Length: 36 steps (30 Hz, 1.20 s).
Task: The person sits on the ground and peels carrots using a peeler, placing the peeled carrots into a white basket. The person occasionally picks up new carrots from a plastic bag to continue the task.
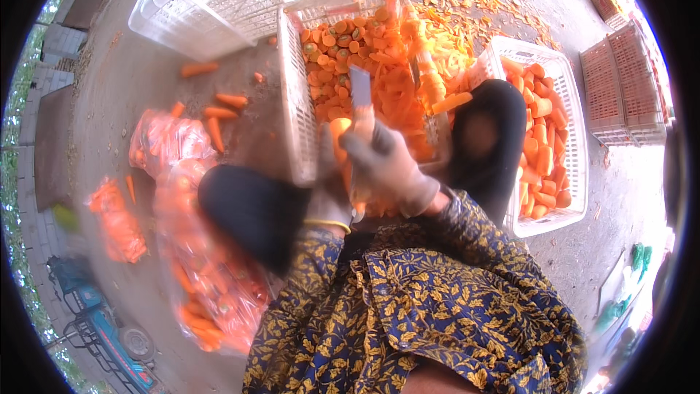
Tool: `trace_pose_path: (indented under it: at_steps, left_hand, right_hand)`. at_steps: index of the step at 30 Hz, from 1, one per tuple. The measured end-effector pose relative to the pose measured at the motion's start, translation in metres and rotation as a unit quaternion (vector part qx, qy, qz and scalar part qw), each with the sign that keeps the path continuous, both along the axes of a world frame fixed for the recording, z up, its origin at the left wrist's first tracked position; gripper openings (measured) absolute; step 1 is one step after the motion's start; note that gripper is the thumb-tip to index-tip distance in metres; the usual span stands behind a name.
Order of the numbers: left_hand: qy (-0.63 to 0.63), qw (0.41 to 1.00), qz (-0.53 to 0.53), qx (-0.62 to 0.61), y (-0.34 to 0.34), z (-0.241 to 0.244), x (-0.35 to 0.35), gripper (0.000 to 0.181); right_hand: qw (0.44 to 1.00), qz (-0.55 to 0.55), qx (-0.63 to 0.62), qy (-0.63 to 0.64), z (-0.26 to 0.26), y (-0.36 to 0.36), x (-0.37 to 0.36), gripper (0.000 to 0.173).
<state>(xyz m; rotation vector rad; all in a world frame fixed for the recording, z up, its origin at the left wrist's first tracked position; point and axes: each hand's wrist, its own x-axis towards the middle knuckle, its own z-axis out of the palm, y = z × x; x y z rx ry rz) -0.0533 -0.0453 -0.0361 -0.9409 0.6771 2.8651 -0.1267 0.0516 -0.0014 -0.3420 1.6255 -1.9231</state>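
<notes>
My right hand [391, 167], in a pale, dark-fingered work glove, grips a flat-bladed tool [360, 86], probably a knife. Its metal blade points away from me over the crate, and orange residue covers the part below. Beside it, my gloved left hand [324, 161] holds a carrot [340, 130]; motion blur and the other hand partly hide it. Both hands are over the near end of a white plastic crate [291, 104] between my knees. Cut carrot ends [342, 38] fill its left side, and peelings [391, 87] pile up on its right, spilling over the rim.
Peeled carrots fill a white basket [577, 175] on the right. Bagged carrots [202, 251] lie left, near loose carrots [220, 113] on the floor. White crates [219, 5] stand ahead left, stacked crates [623, 87] far right. A blue wheeled vehicle [104, 334] stands lower left.
</notes>
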Motion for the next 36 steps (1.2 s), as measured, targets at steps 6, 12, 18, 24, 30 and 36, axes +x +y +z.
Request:
trace_pose_path:
  at_steps: [6,12,18,24,30,36]
  left_hand:
    - [-0.028,0.999,0.034,-0.031,0.028,0.013,0.005,0.046]
    - [-0.038,0.995,0.045,-0.077,-0.007,-0.012,0.005,0.047]
    - [-0.085,0.992,0.084,-0.035,0.015,0.032,-0.024,0.053]
    - [-0.021,1.000,0.021,-0.008,0.017,0.014,0.002,0.055]
    - [-0.045,0.995,0.055,-0.072,0.016,0.011,0.008,0.056]
    - [0.003,0.999,-0.012,0.031,0.002,0.008,-0.009,0.058]
  right_hand:
    - [0.976,-0.213,0.037,0.038,-0.044,-0.037,-0.117,0.027]
    - [0.991,-0.103,0.019,-0.088,-0.017,-0.020,-0.068,0.036]
    - [0.994,-0.047,-0.004,-0.097,0.023,0.006,0.009,0.016]
    - [0.992,-0.127,-0.003,-0.016,-0.031,-0.025,-0.047,0.018]
    - [0.970,-0.243,-0.019,-0.027,-0.045,-0.031,-0.108,0.027]
    - [0.998,-0.030,-0.013,-0.050,0.007,0.006,0.002,0.019]
